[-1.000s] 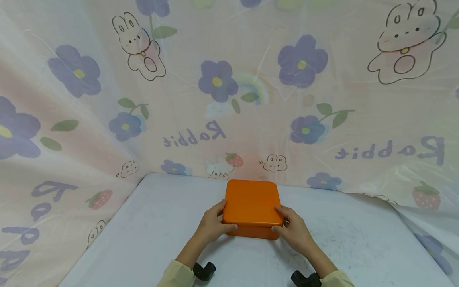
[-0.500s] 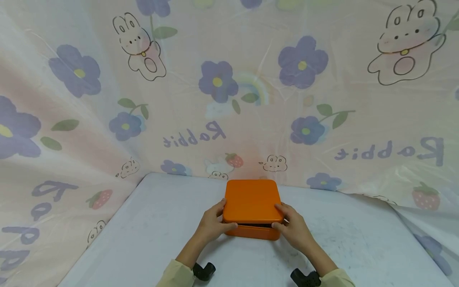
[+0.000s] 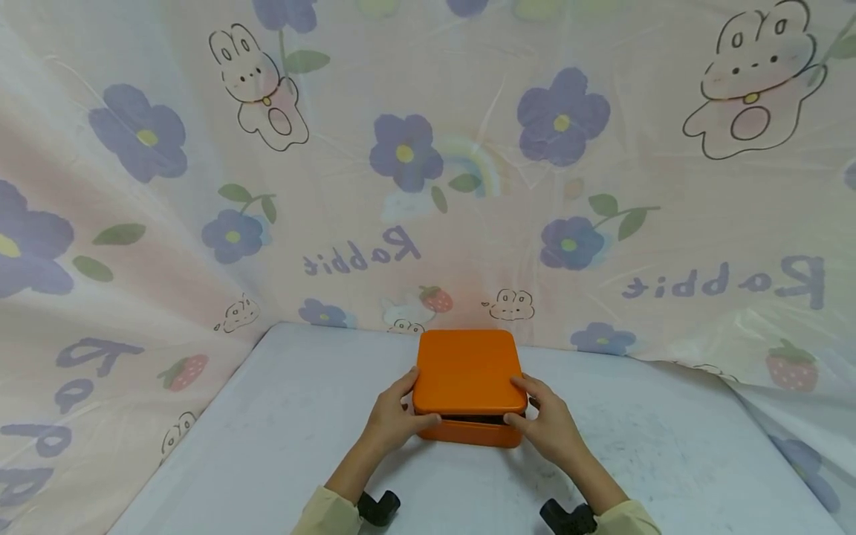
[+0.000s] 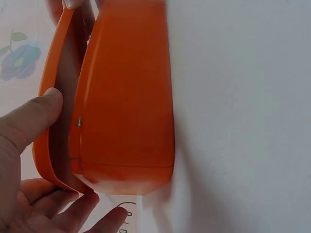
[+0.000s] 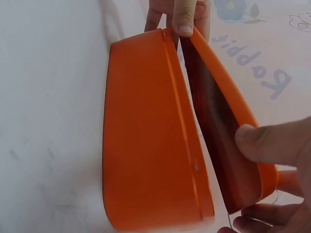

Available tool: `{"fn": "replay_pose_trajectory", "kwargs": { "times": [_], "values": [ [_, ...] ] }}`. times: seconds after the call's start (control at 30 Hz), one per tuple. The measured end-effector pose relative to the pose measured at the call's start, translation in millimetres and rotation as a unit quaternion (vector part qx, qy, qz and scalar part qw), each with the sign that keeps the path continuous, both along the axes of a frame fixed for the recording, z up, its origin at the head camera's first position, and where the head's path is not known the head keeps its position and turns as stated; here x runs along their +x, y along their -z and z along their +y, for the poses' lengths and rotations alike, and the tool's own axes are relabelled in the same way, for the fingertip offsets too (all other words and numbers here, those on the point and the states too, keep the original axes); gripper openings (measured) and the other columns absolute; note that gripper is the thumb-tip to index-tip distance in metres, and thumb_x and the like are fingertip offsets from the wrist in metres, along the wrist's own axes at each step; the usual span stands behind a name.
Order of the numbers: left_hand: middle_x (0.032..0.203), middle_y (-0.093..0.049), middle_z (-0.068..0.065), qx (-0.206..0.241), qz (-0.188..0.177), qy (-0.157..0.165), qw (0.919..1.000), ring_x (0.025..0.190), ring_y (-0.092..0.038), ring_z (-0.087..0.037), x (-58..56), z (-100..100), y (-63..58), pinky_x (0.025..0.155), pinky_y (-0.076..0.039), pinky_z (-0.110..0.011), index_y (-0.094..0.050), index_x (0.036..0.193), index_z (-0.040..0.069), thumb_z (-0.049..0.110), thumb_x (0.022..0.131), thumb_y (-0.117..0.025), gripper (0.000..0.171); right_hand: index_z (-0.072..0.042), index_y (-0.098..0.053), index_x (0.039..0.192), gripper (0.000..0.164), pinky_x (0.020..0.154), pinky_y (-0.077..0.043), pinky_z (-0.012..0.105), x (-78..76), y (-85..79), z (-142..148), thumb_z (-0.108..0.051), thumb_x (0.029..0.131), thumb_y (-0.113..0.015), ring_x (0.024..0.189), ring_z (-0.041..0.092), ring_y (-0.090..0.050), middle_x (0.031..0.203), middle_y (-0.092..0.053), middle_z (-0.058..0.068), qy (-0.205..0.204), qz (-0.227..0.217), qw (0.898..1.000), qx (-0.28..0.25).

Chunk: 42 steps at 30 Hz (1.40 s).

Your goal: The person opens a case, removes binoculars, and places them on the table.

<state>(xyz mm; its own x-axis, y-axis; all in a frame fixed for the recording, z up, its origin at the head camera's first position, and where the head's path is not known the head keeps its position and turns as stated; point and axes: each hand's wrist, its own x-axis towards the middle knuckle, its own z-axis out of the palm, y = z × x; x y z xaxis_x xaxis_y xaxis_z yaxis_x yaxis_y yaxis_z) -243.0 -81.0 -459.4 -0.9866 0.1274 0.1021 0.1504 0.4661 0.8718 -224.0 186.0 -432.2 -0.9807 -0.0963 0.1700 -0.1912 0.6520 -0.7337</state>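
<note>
An orange rectangular box (image 3: pixel 468 434) stands on the white table, its orange lid (image 3: pixel 468 371) raised at the near edge so a dark gap shows beneath. My left hand (image 3: pixel 394 412) grips the lid's left side, thumb at the near rim and fingers along the side. On the right side my right hand (image 3: pixel 550 417) grips the lid the same way. Both wrist views show the lid (image 4: pixel 44 150) tilted away from the box body (image 5: pixel 146 141), with each thumb on the lid's rim. What lies inside the box is hidden.
The white table (image 3: pixel 321 386) extends around the box, with faint dark smudges at the right. A patterned curtain (image 3: pixel 468 245) hangs behind and at the sides. Black wrist mounts (image 3: pixel 568 516) sit at both sleeves.
The lid has risen at its near edge, going from resting on the box to leaving a dark gap. Both hands keep their hold and have moved only slightly.
</note>
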Motion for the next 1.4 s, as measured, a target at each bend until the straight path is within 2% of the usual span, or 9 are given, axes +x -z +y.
{"fn": "replay_pose_trajectory", "kwargs": {
  "times": [0.2,0.57,0.77,1.0,1.17,1.4],
  "values": [
    [0.156,-0.034,0.000,0.001,0.008,-0.006,1.0000,0.142,-0.036,-0.027,2.1,-4.7,-4.6,0.108,-0.040,-0.052,-0.033,0.151,0.017,0.034,0.073,-0.084,0.094,-0.002,-0.049,0.139,0.063,0.105,-0.043,0.052,-1.1,-1.8,-3.6,-0.010,0.082,-0.075,0.136,0.039,-0.041,0.149,-0.040,0.021,-0.004,0.011,1.000,0.000],
    [0.155,-0.035,0.001,0.000,0.018,-0.015,0.9997,0.143,-0.034,-0.025,6.2,-18.2,-7.6,0.107,-0.042,-0.050,-0.035,0.150,0.015,0.029,0.073,-0.084,0.092,-0.004,-0.053,0.136,0.060,0.104,-0.044,0.050,-1.3,-3.9,-11.8,-0.011,0.081,-0.076,0.132,0.037,-0.048,0.147,-0.044,0.019,-0.022,0.029,0.999,-0.011],
    [0.155,-0.037,0.000,-0.008,0.030,-0.023,0.9993,0.143,-0.036,-0.026,7.2,-26.2,-10.1,0.106,-0.044,-0.050,-0.036,0.150,0.014,0.027,0.073,-0.084,0.092,-0.006,-0.054,0.136,0.058,0.106,-0.043,0.051,-1.9,-6.3,-18.0,-0.014,0.082,-0.076,0.135,0.039,-0.044,0.148,-0.044,0.017,-0.026,0.030,0.999,-0.005],
    [0.155,-0.036,0.000,-0.010,0.042,-0.033,0.9985,0.142,-0.036,-0.025,9.2,-38.0,-13.6,0.105,-0.045,-0.050,-0.036,0.149,0.015,0.025,0.073,-0.085,0.091,-0.004,-0.054,0.135,0.057,0.104,-0.045,0.047,-2.8,-9.2,-27.0,-0.015,0.083,-0.074,0.136,0.037,-0.043,0.150,-0.041,0.018,-0.048,0.038,0.998,-0.024],
    [0.154,-0.037,0.000,-0.013,0.045,-0.045,0.9979,0.142,-0.036,-0.025,11.7,-46.9,-15.3,0.105,-0.045,-0.049,-0.037,0.149,0.015,0.025,0.072,-0.085,0.091,-0.003,-0.055,0.134,0.056,0.104,-0.045,0.049,-4.3,-11.2,-35.1,-0.013,0.082,-0.073,0.138,0.038,-0.040,0.148,-0.044,0.018,-0.060,0.051,0.996,-0.035],
    [0.155,-0.037,-0.003,-0.019,0.038,-0.059,0.9973,0.143,-0.035,-0.026,17.3,-58.7,-18.0,0.105,-0.045,-0.049,-0.036,0.149,0.014,0.024,0.073,-0.085,0.091,-0.003,-0.058,0.132,0.052,0.102,-0.046,0.050,-6.4,-11.6,-47.1,-0.011,0.083,-0.073,0.131,0.036,-0.048,0.142,-0.050,0.017,-0.067,0.082,0.994,-0.025]
  ]
}}
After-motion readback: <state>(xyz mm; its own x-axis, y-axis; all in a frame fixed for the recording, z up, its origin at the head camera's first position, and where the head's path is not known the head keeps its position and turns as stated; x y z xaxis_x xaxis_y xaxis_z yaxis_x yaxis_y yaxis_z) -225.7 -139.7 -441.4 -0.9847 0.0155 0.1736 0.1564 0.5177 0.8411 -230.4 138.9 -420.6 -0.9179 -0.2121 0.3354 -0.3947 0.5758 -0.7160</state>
